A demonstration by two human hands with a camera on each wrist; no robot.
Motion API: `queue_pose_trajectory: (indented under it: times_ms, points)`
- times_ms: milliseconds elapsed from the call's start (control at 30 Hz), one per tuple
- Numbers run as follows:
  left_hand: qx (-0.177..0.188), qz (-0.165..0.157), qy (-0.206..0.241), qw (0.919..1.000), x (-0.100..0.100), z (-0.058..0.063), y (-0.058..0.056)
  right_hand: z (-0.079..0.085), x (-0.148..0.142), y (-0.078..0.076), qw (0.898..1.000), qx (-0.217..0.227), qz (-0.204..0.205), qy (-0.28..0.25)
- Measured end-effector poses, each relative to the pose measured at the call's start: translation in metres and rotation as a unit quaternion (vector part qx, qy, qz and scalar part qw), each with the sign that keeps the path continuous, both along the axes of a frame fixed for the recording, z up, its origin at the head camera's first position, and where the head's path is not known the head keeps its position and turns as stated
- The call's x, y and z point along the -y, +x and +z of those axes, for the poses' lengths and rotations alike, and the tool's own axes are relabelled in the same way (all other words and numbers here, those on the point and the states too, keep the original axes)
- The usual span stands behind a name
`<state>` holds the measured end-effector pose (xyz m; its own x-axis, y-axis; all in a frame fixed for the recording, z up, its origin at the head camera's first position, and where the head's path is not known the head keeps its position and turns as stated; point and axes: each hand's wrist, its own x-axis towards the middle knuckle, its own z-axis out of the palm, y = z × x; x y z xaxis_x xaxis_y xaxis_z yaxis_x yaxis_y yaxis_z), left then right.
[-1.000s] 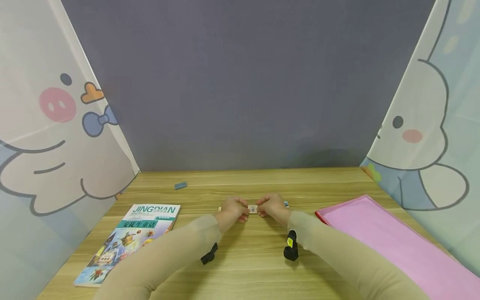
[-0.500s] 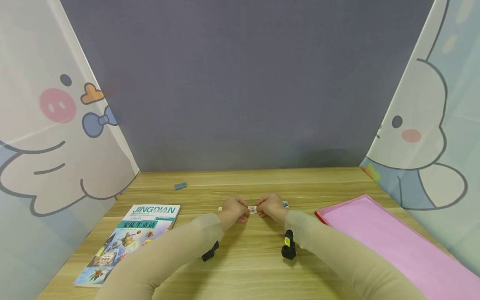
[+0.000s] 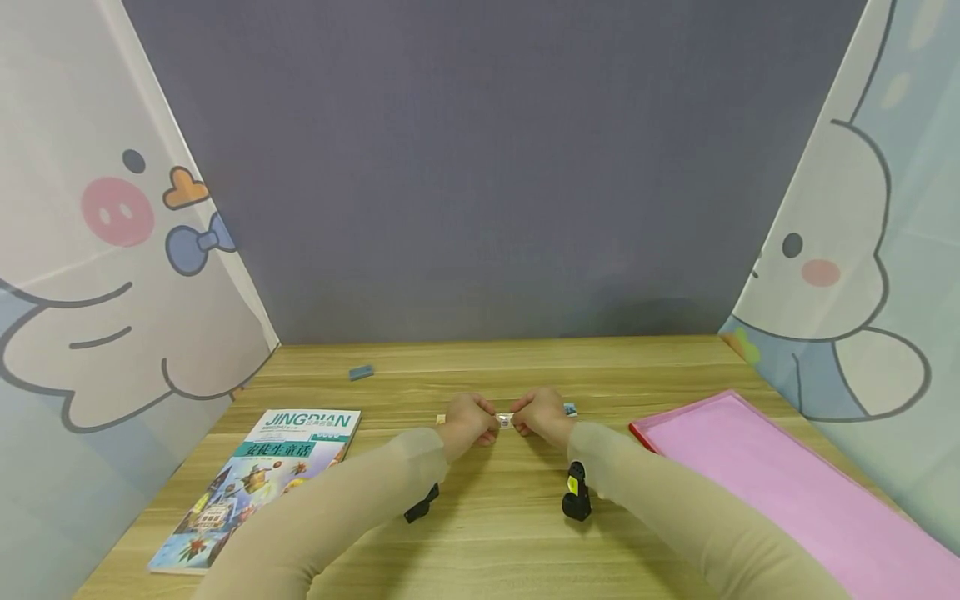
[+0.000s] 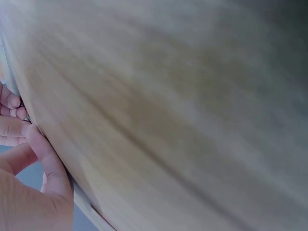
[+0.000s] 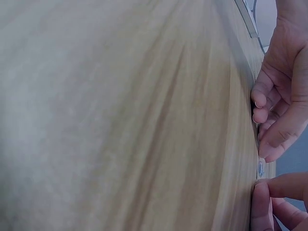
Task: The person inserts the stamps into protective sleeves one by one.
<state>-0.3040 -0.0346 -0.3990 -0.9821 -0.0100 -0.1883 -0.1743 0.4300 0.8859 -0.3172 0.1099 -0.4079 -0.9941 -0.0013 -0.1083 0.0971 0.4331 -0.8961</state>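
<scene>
Between the fingertips of both hands is a small, whitish, stamp-like piece of paper [image 3: 505, 421] with a dark print in its middle. In the head view my left hand [image 3: 468, 419] pinches its left edge. My right hand [image 3: 545, 414] pinches the right edge, thumb and forefinger together. Seen from the right wrist, a bit of the printed piece [image 5: 261, 167] shows between the two hands, close to the wooden table. From the left wrist, the hand [image 4: 36, 180] has its thumb and forefinger meeting, and the piece itself is mostly hidden.
A bluish small piece [image 3: 571, 409] lies just beyond the right hand, and a beige one [image 3: 441, 418] beside the left. Further back is a small blue-grey block [image 3: 361, 372]. A magazine [image 3: 258, 483] lies left; a pink, red-edged folder [image 3: 780, 492] lies right.
The printed piece between the fingers looks shallower, as if tilted. Both hands have stayed almost in place, with the right wrist shifting slightly left.
</scene>
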Motion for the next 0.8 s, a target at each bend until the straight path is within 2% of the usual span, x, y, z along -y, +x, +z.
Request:
queue_pose_trajectory:
  times_ms: [333,633,800]
  points:
    - [-0.007,-0.001,0.002,1.0,0.0005,-0.0007,-0.0002,-0.0021,-0.0028,-0.0013,1.0,0.001,0.004,-0.024]
    - [0.0,-0.014,0.047,0.9988,0.005,-0.0032,0.0013,-0.0001,-0.0063,-0.0001,0.997,0.027,0.011,-0.073]
    - [0.008,-0.022,0.073,0.997,0.0078,0.0006,-0.0008,0.0009,-0.0081,-0.001,0.994,0.034,0.01,-0.1]
